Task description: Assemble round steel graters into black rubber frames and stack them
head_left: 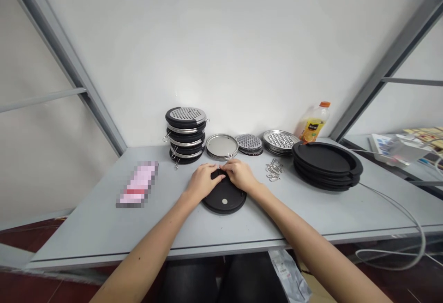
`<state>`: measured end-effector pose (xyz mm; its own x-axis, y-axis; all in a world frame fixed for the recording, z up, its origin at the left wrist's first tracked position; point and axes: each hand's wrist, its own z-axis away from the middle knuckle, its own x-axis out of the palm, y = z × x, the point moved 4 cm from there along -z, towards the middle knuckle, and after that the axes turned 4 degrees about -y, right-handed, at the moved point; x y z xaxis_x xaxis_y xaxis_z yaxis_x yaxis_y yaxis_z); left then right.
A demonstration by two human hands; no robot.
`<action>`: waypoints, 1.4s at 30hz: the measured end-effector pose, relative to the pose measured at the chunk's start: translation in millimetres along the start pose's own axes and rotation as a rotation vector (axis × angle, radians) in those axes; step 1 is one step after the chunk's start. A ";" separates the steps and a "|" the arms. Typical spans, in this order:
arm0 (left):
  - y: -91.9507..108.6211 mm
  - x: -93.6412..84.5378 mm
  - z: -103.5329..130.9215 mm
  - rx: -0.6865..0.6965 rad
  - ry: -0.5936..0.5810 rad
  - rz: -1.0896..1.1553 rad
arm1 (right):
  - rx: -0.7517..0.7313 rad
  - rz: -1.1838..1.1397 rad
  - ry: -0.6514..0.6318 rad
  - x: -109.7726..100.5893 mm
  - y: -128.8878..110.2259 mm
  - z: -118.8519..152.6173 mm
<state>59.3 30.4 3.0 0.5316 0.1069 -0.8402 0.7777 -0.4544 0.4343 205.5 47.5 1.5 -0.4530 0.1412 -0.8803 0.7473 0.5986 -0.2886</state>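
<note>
A round black disc [221, 199] with a small pale circle near its front edge lies flat on the table. My left hand [202, 183] grips its far left rim, thumb lying over the top. Close beside it, my right hand [241, 174] presses its fingers on the far rim, thumb bent inward. The fingertips of both hands nearly meet at the far edge, where they partly hide the rim. Just beyond the hands sits a small stack of round metal plates [222, 146]. Several metal clips [274, 170] lie to the right of my right hand.
Black-rimmed round graters [186, 116] are stacked at back left. Perforated metal discs [249, 142] and grater plates [280, 139] lie along the wall. At right are stacked black round trays [327, 160], an orange-capped bottle [314, 125] and a white cable [398, 206]. A blurred pink item [138, 183] lies left.
</note>
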 end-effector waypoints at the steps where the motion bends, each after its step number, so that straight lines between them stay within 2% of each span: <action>1: 0.3 0.1 0.0 -0.001 -0.006 -0.008 | -0.005 -0.001 -0.005 -0.2 -0.4 -0.5; 5: 3.0 -0.8 0.4 0.003 -0.012 -0.044 | -0.017 -0.013 -0.008 0.3 -0.5 -1.9; 10: 5.1 -3.9 1.3 -0.026 0.036 -0.064 | -0.009 -0.017 0.011 1.7 -0.1 -1.4; 20: 3.3 -2.0 -0.2 -0.074 -0.010 0.081 | -0.001 0.034 0.004 -1.5 -3.3 -0.2; 25: 5.5 -1.9 -2.7 -0.105 -0.042 0.014 | -0.019 0.054 0.008 0.6 -4.6 -1.8; 32: 14.2 -4.7 -3.7 -0.238 -0.035 -0.128 | -0.027 0.008 0.017 3.5 -1.8 -3.3; 42: 17.9 0.2 -3.5 -0.217 -0.025 -0.136 | -0.024 -0.016 0.007 6.7 1.1 -3.6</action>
<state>74.5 25.4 11.8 0.4112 0.1311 -0.9021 0.8967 -0.2363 0.3743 201.6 52.0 -3.4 -0.4684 0.1365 -0.8729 0.7280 0.6194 -0.2938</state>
